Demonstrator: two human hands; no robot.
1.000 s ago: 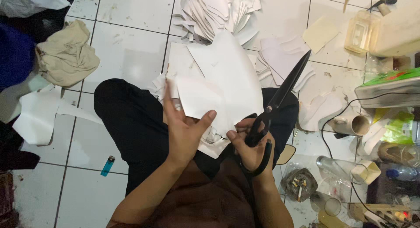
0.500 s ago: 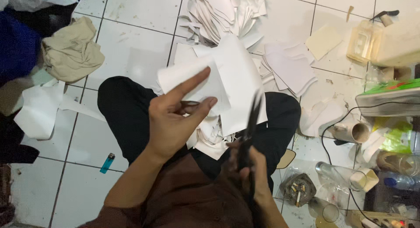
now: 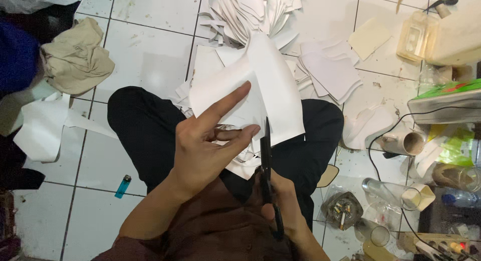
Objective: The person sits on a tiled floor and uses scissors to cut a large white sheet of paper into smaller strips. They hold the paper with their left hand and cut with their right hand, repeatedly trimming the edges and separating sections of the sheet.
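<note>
Sitting cross-legged on the tiled floor point(image 3: 150, 55), the person pinches a white sheet point(image 3: 260, 85) in the left hand point(image 3: 210, 146) above the lap (index finger stretched flat across it), while the right hand point(image 3: 283, 201) stays closed around black scissors point(image 3: 265, 166), blades meeting the sheet's lower edge.

White tiled floor point(image 3: 150, 50), dark grout lines, scuffed. Beige cloth point(image 3: 75, 60) upper left. Blue lighter point(image 3: 123, 186) lower left. Jars and clutter point(image 3: 431, 191) along right edge. Lighting even, overhead.
</note>
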